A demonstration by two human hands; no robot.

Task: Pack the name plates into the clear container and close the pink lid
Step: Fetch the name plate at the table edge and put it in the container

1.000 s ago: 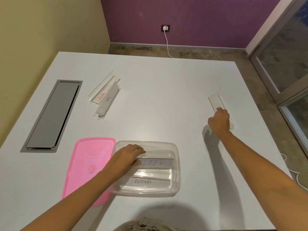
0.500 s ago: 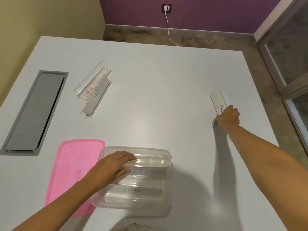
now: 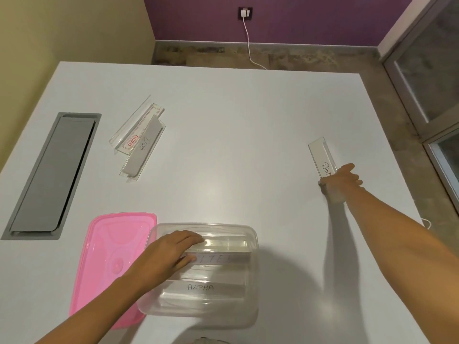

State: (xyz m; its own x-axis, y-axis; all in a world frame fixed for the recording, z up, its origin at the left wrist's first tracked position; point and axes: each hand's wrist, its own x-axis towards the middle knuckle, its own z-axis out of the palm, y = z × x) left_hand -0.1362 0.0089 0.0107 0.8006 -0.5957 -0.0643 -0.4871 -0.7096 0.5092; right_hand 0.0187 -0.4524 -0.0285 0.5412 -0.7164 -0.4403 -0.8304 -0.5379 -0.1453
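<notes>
The clear container (image 3: 252, 281) sits near the table's front edge with the pink lid (image 3: 109, 259) flat beside it on the left. Inside lie a plate marked ALPHA (image 3: 201, 287) and another plate (image 3: 218, 256) behind it. My left hand (image 3: 171, 252) reaches into the container and grips the left end of that rear plate. Far right, my right hand (image 3: 341, 182) closes on the near end of a clear name plate (image 3: 320, 155) that lies on the table. Two more name plates (image 3: 139, 140) lie stacked at the back left.
A grey cable hatch (image 3: 52, 175) is set into the white table (image 3: 236, 145) on the left. The table's right edge runs close to my right hand. A white cable (image 3: 248, 43) hangs from a wall socket beyond the table.
My right hand has slid from over the right plate's middle to its near end and gripped it. My left hand stays on the plate in the container. The view shifted.
</notes>
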